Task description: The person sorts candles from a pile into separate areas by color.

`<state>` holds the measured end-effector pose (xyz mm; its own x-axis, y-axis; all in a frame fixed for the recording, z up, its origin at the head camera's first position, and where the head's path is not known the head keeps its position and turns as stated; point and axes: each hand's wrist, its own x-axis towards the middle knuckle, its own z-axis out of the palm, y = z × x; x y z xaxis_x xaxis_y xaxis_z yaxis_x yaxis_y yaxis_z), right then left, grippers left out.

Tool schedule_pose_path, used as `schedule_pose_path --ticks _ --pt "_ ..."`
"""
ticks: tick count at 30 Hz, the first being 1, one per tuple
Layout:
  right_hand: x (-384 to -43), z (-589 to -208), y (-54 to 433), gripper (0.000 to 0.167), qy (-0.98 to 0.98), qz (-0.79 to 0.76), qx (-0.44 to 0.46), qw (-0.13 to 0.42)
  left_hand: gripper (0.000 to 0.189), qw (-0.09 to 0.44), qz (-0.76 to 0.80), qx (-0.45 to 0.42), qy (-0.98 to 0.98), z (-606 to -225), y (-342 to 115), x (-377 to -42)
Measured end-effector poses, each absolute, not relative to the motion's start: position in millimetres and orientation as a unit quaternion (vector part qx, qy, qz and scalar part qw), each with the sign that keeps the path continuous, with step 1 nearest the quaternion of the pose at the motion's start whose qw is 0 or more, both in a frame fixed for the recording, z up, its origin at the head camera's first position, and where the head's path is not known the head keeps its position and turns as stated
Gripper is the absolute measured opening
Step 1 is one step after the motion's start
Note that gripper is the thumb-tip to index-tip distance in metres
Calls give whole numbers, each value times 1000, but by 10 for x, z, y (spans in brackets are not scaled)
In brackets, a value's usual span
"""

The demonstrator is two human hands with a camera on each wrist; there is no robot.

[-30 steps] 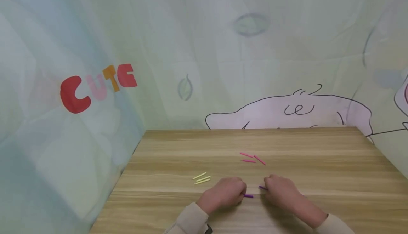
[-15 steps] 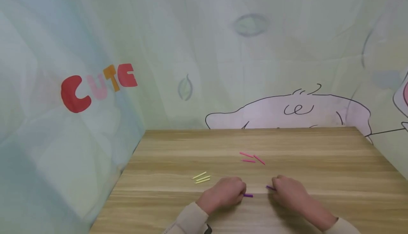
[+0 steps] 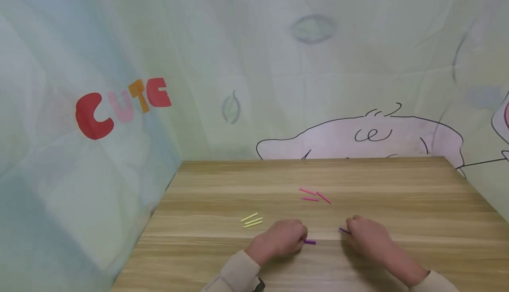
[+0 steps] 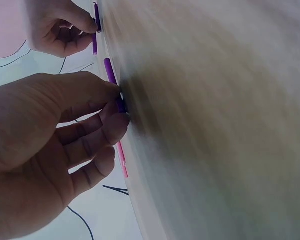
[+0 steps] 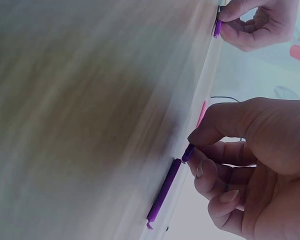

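Observation:
Small purple candles are at both hands. My left hand [image 3: 279, 238] pinches one purple candle [image 4: 110, 71] between thumb and fingers, close to the wooden tabletop; its end sticks out to the right. To its right, my right hand [image 3: 369, 239] pinches another purple candle [image 3: 344, 230], held low over the table. A further purple candle [image 5: 164, 192], wick showing at one end, lies on the table beside my right fingers in the right wrist view; in the head view that hand hides it. The hands stand apart with bare wood between them.
Three yellow candles [image 3: 253, 222] lie to the left of my left hand. Farther back lie three pink candles [image 3: 309, 199]. The wooden table [image 3: 222, 181] meets a printed cloth backdrop [image 3: 262, 71] at its back and left edges.
My right hand has slid to the right with its purple candle, widening the gap between the hands. My left hand has stayed put, and the yellow and pink candles lie as before.

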<state>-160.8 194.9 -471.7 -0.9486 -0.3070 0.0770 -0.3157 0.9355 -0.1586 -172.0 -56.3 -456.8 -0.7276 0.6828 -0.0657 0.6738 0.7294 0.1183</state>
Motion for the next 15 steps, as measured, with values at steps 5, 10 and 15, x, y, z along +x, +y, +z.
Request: schedule_pose_path --ticks 5,10,15 --pt "-1605 -4694 1979 9 -983 90 156 29 9 46 36 365 929 -4563 -556 -1714" --pt "-1604 -4677 2005 11 -981 100 157 46 8 50 40 361 930 -4564 -550 -1721" --pt "-1617 -4674 2040 13 -981 98 159 46 11 49 42 364 929 -4570 -548 -1731"
